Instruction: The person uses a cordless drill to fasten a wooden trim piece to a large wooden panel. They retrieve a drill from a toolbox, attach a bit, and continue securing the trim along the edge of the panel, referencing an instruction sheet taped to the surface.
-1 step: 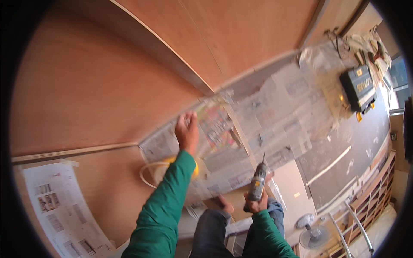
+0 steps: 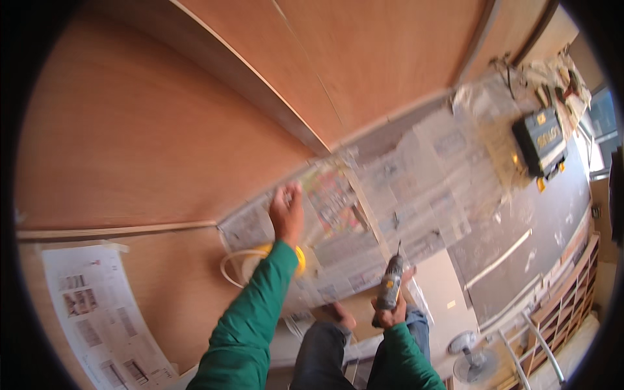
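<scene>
My right hand (image 2: pixel 391 315) is wrapped round the grip of a dark cordless drill (image 2: pixel 390 286), which has a thin bit pointing away from me. It is held above my right knee. My left hand (image 2: pixel 286 213) is raised in front of a tall wooden panel (image 2: pixel 143 136), fingers curled together in a pinch. Whatever they hold, if anything, is too small to make out. Below my left forearm stands a yellow-rimmed bucket (image 2: pixel 300 259) with a pale handle, partly hidden by the sleeve.
Taped newspaper and plastic sheeting (image 2: pixel 422 175) cover the floor. A black tool case (image 2: pixel 541 140) stands at the far right. Printed drawings (image 2: pixel 91 312) are taped to a board on the left. A fan (image 2: pixel 474 364) and a metal ladder (image 2: pixel 543 348) are at the lower right.
The whole view has shifted slightly, so the panels and floor sit a little lower. Both hands keep the same pose, and the drill stays in my right hand.
</scene>
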Demonstrator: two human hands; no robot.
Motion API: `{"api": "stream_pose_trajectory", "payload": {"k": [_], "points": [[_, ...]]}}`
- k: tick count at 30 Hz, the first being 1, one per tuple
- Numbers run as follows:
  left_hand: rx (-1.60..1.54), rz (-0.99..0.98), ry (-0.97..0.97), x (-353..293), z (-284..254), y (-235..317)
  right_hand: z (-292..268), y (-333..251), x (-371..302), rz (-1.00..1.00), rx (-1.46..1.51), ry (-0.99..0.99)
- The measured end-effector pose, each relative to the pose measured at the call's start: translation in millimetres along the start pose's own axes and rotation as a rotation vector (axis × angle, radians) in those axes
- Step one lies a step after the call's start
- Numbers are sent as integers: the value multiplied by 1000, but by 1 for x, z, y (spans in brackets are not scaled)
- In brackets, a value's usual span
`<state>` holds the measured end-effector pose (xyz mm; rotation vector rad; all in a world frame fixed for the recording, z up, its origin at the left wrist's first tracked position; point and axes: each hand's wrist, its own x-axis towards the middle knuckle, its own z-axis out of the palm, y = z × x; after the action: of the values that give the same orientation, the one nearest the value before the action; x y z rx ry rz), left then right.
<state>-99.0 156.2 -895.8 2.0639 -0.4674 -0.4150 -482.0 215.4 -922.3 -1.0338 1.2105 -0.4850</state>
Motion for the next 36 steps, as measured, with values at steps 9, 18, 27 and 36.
{"api": "stream_pose_trajectory", "payload": {"k": [9, 18, 27, 36], "points": [[-41, 174, 65, -103, -164, 206, 51, -164, -67, -262, 101, -139], [-180, 977, 451, -57, -382, 472, 114, -441, -131, -999, -483, -230], [136, 751, -63, 9, -427, 532, 222, -542, -146, -1104, -592, -87], [227, 1080, -82, 58, -396, 455, 264, -557, -118, -1026, -691, 18]]}}
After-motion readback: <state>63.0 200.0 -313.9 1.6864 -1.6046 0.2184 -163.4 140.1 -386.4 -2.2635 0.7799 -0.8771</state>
